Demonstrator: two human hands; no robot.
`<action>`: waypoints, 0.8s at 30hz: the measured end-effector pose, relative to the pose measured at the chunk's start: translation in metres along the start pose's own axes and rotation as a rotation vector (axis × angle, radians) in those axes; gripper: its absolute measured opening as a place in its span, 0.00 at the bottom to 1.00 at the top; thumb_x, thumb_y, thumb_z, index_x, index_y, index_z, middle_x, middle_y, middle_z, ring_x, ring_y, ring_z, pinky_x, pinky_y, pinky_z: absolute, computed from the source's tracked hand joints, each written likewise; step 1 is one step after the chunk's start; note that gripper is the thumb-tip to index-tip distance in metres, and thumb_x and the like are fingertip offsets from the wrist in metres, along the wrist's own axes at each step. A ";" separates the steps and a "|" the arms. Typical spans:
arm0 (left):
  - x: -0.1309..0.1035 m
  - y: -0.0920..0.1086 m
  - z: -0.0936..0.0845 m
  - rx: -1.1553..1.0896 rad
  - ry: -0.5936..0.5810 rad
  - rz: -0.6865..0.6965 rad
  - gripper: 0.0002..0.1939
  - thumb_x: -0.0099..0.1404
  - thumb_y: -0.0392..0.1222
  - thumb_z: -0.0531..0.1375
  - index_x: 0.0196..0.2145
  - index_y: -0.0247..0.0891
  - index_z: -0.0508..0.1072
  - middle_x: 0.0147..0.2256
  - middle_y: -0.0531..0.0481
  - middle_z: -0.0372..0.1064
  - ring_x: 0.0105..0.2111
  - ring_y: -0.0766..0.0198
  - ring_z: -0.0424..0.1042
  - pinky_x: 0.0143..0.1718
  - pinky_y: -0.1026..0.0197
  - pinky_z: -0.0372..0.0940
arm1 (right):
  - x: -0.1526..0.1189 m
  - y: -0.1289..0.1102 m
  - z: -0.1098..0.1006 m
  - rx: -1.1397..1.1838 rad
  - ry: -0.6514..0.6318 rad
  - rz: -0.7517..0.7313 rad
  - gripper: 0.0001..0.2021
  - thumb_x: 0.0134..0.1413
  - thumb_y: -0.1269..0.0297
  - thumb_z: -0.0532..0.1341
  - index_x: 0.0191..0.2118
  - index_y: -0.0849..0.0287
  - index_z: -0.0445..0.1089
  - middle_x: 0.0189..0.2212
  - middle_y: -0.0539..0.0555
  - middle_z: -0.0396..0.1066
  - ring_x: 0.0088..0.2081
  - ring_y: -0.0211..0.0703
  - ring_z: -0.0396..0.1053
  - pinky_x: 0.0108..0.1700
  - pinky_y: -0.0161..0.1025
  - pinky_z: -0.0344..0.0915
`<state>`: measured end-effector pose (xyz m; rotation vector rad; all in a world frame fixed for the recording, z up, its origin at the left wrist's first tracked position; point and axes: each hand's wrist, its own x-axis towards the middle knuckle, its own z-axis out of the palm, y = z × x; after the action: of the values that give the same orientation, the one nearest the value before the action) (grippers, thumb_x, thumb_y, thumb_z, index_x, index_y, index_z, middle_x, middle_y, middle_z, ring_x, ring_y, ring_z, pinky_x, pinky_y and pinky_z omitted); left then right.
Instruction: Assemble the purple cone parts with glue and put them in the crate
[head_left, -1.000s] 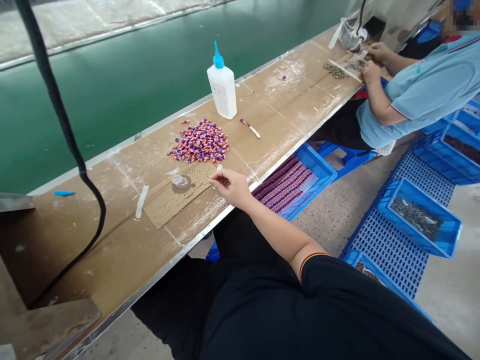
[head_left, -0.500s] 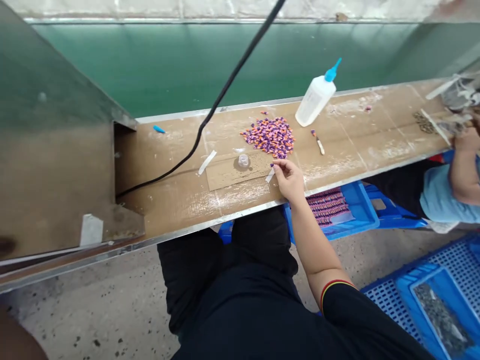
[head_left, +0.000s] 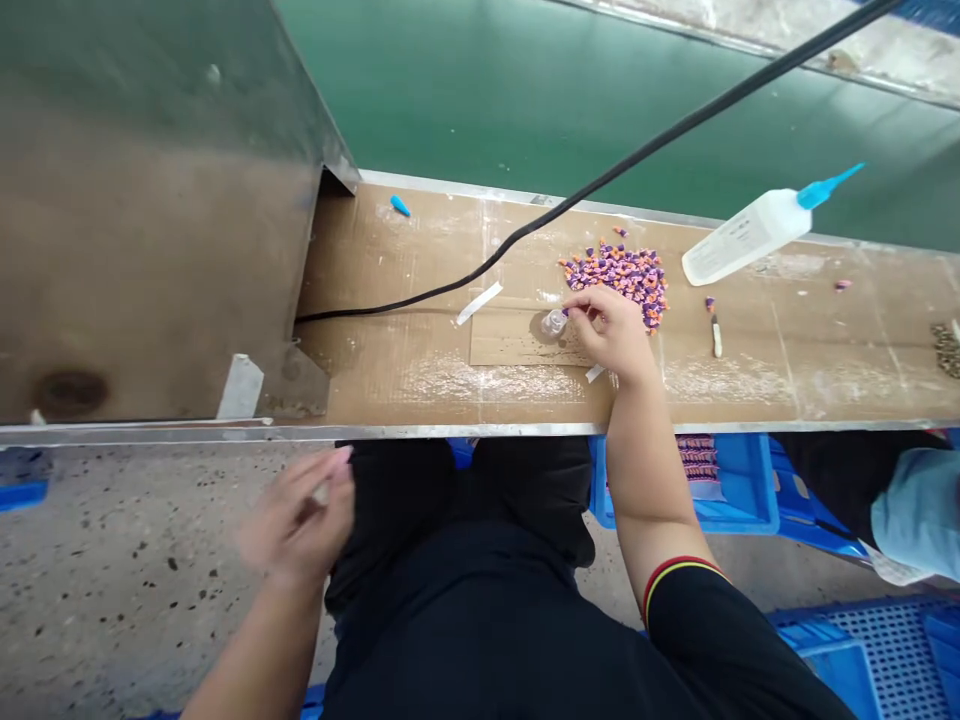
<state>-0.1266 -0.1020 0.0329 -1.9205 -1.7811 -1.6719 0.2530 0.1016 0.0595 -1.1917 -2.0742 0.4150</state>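
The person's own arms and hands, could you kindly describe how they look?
The left hand and right hand are gloveless. The right arm has a short dark sleeve edged in red and yellow; any left sleeve is out of view.

Wearer: dark navy-to-black top [head_left: 480, 620], plain front, soft creases. Right sleeve [head_left: 705, 610] short, same dark cloth; its cuff trim [head_left: 679, 568] carries narrow red and yellow stripes side by side. Trousers [head_left: 525, 490] black, loose, folded at the knees. Left hand [head_left: 300, 515] bare, blurred; right hand [head_left: 616, 335] bare.
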 end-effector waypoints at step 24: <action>0.035 0.065 0.159 -1.060 -0.188 -1.054 0.23 0.50 0.58 0.81 0.32 0.37 0.85 0.31 0.45 0.81 0.29 0.65 0.80 0.30 0.67 0.75 | -0.013 0.001 0.008 -0.074 0.216 -0.039 0.06 0.68 0.68 0.62 0.43 0.55 0.77 0.39 0.54 0.79 0.38 0.43 0.74 0.41 0.43 0.72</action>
<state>0.0153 0.0017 0.0286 -1.2595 -2.4936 -3.4086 0.2522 0.0915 0.0483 -1.1816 -1.9362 0.1834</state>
